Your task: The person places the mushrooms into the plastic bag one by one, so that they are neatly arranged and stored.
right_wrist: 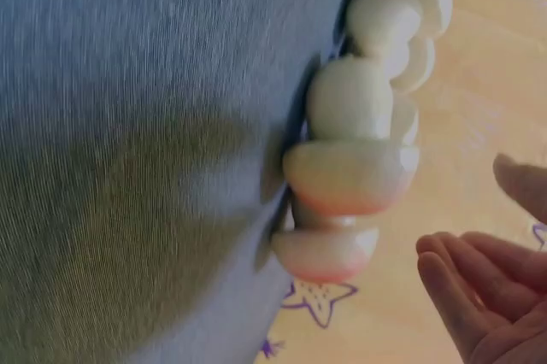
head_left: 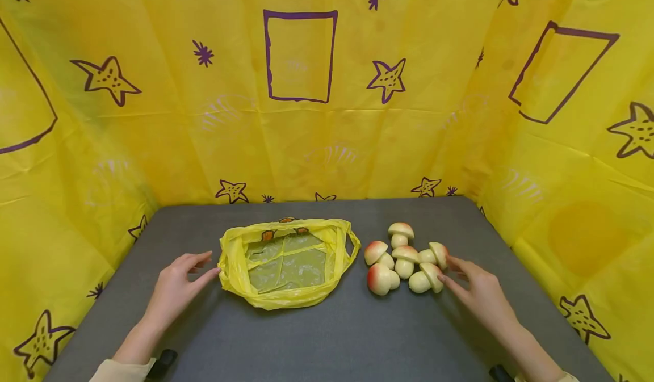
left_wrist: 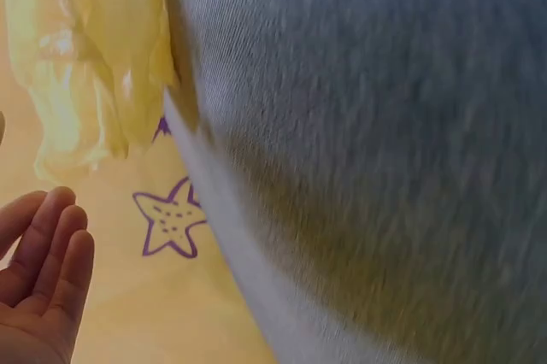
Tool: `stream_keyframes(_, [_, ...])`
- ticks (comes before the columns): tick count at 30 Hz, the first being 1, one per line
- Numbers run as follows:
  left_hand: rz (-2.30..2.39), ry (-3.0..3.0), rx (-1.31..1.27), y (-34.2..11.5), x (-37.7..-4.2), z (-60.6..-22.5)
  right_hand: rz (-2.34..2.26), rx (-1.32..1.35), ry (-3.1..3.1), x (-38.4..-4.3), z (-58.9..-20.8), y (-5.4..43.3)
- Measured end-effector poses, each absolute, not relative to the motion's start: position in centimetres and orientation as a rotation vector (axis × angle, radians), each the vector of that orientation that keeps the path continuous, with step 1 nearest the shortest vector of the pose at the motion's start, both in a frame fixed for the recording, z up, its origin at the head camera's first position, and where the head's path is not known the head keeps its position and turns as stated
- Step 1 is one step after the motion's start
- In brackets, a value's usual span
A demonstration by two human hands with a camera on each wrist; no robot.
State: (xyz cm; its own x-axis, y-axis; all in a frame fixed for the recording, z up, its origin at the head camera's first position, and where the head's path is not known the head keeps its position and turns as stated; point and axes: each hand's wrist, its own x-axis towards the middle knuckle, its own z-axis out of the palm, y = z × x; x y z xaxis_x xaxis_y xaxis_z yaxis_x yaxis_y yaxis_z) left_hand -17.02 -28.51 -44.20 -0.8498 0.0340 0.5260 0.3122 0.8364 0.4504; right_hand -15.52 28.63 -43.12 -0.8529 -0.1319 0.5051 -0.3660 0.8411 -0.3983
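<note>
A yellow plastic bag (head_left: pixel 236 271) stands with its mouth spread wide, left of the middle of the table. My left hand (head_left: pixel 176 284) hovers at the bag's left side, thumb and fingers apart, fingertips right by the rim. In the left wrist view, its relaxed fingers (left_wrist: pixel 67 266) hold nothing. To the bag's right, several toy mushrooms (head_left: pixel 405 261), pale with reddish caps, lie grouped together. Beside the group's right edge is my right hand (head_left: pixel 479 291), its fingertips close to two caps. The right wrist view shows its fingers (right_wrist: pixel 466 296) loosely extended and a gap before the mushrooms (right_wrist: pixel 350 176).
A dark grey cloth covers the table (head_left: pixel 306 348). Yellow fabric walls (head_left: pixel 327 126) with purple starfish drawings enclose its back and both sides. Dark wrist straps show at the left (head_left: pixel 162 364) and right (head_left: pixel 499 373) wrists.
</note>
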Motion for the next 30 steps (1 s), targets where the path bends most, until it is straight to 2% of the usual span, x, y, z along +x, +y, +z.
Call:
stream_keyframes(7, [-0.787, -2.529, -0.23, -27.8, -17.3, -44.8, 0.852, 0.262, -2.605, -14.9, -43.2, 27.5])
stream_keyframes(17, [-0.812, -2.549, -0.213, -27.2, -17.8, -45.3, 0.856, 0.127, -2.76, -14.6, -43.0, 27.0])
stream_keyframes(30, [-0.839, -2.594, -0.187, -26.9, -17.9, -45.2, 0.867, 0.091, -2.909, -14.9, -43.7, 26.8])
